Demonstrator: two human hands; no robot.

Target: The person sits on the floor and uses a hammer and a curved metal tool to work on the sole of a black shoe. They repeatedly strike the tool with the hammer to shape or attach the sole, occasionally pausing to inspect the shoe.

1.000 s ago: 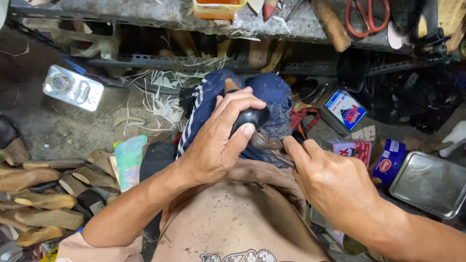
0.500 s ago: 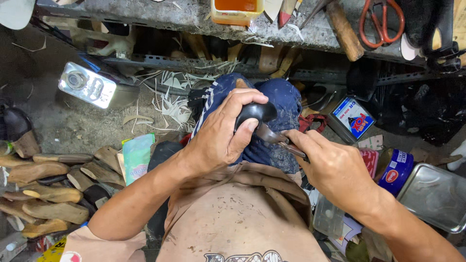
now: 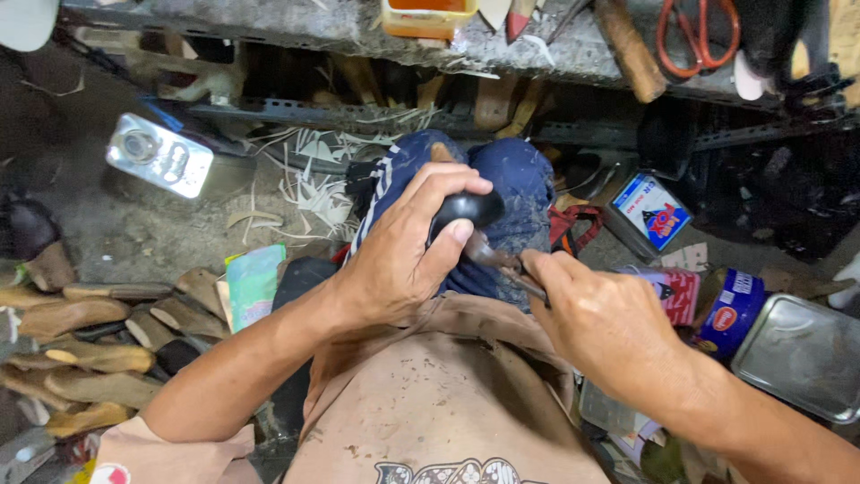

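Observation:
My left hand (image 3: 399, 255) is wrapped over a black shoe (image 3: 468, 208) that rests on my knees, which are in dark blue trousers (image 3: 515, 179). The shoe's rounded black end sticks out past my fingers; the rest is hidden under my palm. My right hand (image 3: 605, 323) grips a thin metal tool (image 3: 493, 260) whose tip reaches the shoe's underside, just below my left thumb. A tan apron (image 3: 430, 394) covers my lap.
A workbench edge (image 3: 358, 36) along the top holds orange-handled scissors (image 3: 699, 31), a wooden handle (image 3: 632, 49) and an orange box (image 3: 428, 16). Wooden shoe soles (image 3: 81, 345) pile at left. A metal can (image 3: 159, 154), a blue tin (image 3: 733, 309) and a metal tray (image 3: 802, 354) lie around.
Both hands have stayed on the shoe and tool; the view has shifted slightly, and my right hand has moved a little closer to the shoe.

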